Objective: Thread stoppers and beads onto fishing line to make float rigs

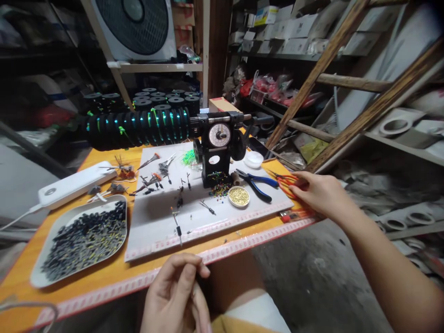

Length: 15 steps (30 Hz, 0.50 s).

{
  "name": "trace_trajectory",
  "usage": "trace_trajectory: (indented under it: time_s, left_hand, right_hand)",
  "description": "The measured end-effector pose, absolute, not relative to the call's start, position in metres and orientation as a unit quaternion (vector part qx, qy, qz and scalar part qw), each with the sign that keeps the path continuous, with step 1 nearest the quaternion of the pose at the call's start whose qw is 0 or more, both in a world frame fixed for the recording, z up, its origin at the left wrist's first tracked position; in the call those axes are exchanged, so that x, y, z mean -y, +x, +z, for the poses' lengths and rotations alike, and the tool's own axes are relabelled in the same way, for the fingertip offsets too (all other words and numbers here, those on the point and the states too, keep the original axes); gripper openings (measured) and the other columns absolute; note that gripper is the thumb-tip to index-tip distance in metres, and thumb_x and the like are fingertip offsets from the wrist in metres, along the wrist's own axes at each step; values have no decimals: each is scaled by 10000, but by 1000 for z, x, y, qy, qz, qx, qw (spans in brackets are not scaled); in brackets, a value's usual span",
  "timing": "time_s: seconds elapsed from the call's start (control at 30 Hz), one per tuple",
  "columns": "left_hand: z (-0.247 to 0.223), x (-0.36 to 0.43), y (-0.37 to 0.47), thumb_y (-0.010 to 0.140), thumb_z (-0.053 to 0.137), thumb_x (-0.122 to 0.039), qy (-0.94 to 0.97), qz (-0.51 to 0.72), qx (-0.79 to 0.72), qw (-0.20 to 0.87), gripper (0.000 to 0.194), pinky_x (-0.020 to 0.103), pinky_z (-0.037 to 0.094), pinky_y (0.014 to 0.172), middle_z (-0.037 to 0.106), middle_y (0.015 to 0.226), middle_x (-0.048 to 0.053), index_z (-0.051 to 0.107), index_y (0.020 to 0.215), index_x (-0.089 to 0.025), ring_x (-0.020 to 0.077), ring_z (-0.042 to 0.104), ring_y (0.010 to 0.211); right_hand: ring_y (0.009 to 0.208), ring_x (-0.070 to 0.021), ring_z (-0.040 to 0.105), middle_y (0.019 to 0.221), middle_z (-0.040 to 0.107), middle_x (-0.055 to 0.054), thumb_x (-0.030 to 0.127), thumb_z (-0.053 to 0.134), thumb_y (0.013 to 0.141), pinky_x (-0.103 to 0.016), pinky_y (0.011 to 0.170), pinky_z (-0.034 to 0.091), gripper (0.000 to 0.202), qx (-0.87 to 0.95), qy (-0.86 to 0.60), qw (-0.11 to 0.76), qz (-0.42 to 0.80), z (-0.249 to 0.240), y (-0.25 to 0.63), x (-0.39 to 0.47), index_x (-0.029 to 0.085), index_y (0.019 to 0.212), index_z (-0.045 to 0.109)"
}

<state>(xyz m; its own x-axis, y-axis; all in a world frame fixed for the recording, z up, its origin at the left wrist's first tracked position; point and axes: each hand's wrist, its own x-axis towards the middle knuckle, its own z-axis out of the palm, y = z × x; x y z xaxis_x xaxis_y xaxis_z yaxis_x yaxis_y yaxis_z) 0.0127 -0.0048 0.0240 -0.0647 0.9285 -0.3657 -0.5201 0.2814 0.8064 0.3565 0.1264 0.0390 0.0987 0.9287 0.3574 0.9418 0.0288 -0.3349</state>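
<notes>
My right hand [317, 192] reaches to the right edge of the table, its fingers closed on the orange handles of a pliers-like tool [285, 179]. Low in front of the table edge is my left hand [180, 291], fingers curled and thumb pressed in; whatever it pinches is hidden or too small to name. Blue-handled pliers [258, 182] lie on the white board [222, 224], left of my right hand. Near them are a small dish of gold beads [239, 196] and loose coloured beads [220, 189]. Several small black pieces with wire-like stems [179, 230] lie across the board.
A black geared winding device [218, 148] with a ribbed roller [138, 128] stands at the back. On the left are a tray of small dark parts [126, 226] and a white power bank-like box [74, 185]. A wooden ladder [319, 74] leans at the right; a fan [133, 23] stands behind.
</notes>
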Motion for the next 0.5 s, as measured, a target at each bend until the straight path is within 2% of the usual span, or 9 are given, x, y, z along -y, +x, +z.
trace_trajectory:
  time_s: [0.07,0.13,0.2,0.23,0.27,0.33,0.43,0.5]
  left_hand:
    - [24,5,11,669,862,-452,206,564,-460,655,369,82,368,244,714,771,-31,681,832,-175,35,543,244]
    - [25,5,10,705,840,-446,196,562,-447,668,347,79,372,243,709,782,-30,681,845,-172,35,551,251]
    - [24,5,10,761,799,-436,190,560,-426,685,308,70,374,248,709,810,-23,678,853,-168,36,569,266]
    - [23,5,10,797,771,-424,189,560,-413,693,280,67,379,252,710,827,-20,677,860,-168,39,581,276]
    - [22,5,10,835,738,-407,190,560,-397,702,247,63,385,258,711,844,-18,677,868,-169,42,596,288]
    - [17,6,9,900,669,-369,202,564,-349,721,193,54,392,263,715,862,-17,680,892,-176,57,626,312]
    - [9,7,8,979,551,-308,227,571,-264,744,175,39,408,282,722,892,-21,681,950,-195,80,674,368]
    - [5,9,8,1014,476,-265,238,572,-219,753,208,42,436,304,724,925,-23,675,989,-207,92,701,413]
  right_hand:
    - [710,-235,692,821,722,-112,376,698,813,-373,685,559,369,656,-699,285,-10,41,349,-110,145,1100,669]
    - [748,-247,719,908,733,-131,413,654,830,-366,698,591,515,661,-677,323,29,44,333,-84,148,1264,575]
    - [754,-202,739,973,749,-73,465,617,863,-300,692,618,522,702,-617,333,121,44,312,-57,248,1331,532]
    - [813,-199,746,1035,748,-58,437,661,856,-292,736,622,518,731,-564,325,206,43,300,-44,298,1338,535]
    - [849,-193,745,1050,751,-33,418,728,815,-270,759,621,492,757,-521,310,245,41,287,-32,344,1281,589]
    - [926,-209,737,1079,755,-19,398,858,680,-248,819,607,553,800,-459,223,316,38,261,-14,369,1199,667]
    - [1005,-225,724,1141,749,-51,414,816,738,-240,859,592,484,799,-418,114,417,33,229,-3,351,1203,702]
    - [1022,-232,718,1150,750,-71,450,752,803,-260,873,587,411,789,-406,88,453,32,217,-4,340,1198,716]
